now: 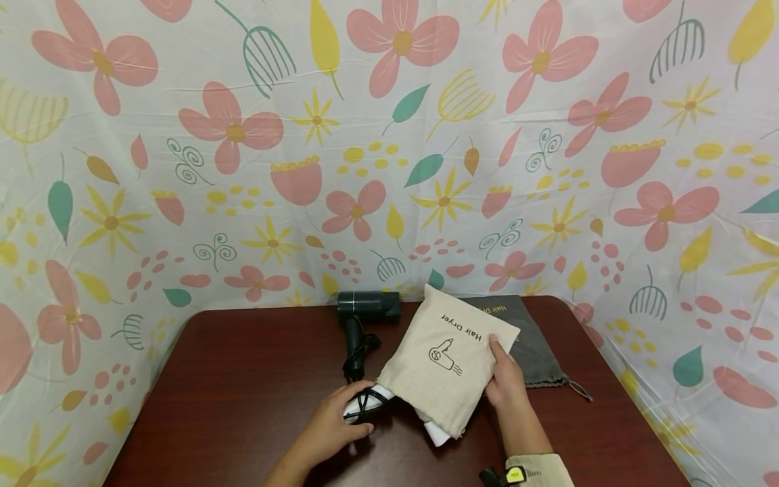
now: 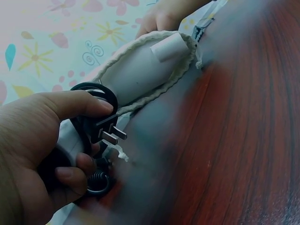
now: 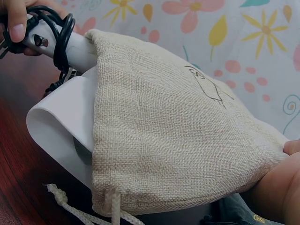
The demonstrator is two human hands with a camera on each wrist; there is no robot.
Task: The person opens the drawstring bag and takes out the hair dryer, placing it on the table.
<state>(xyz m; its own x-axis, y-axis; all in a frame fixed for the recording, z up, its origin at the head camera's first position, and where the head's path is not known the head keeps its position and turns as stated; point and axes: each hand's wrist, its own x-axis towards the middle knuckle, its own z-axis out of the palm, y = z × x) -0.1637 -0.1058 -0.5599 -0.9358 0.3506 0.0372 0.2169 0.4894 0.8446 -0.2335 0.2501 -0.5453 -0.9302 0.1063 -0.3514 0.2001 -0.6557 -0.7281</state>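
A white hair dryer (image 3: pixel 63 110) sticks partly out of the mouth of a beige drawstring bag (image 1: pixel 456 358), which bears the words "Hair Dryer" and a drawing. My left hand (image 1: pixel 331 423) grips the dryer's handle with its black cord (image 2: pixel 101 96) wound around it; the two-pin plug (image 2: pixel 112 133) shows beside the fingers in the left wrist view. At the bag's closed end, my right hand (image 1: pixel 508 379) pinches the fabric, thumb on top. Cloth hides the rest of the dryer's body in the head view.
A black hair dryer (image 1: pixel 368 308) with its cord lies at the back of the dark red wooden table (image 1: pixel 243 385). Behind the beige bag, a grey drawstring bag (image 1: pixel 538 352) lies flat at the back right. A flower-patterned curtain (image 1: pixel 389 135) hangs behind the table.
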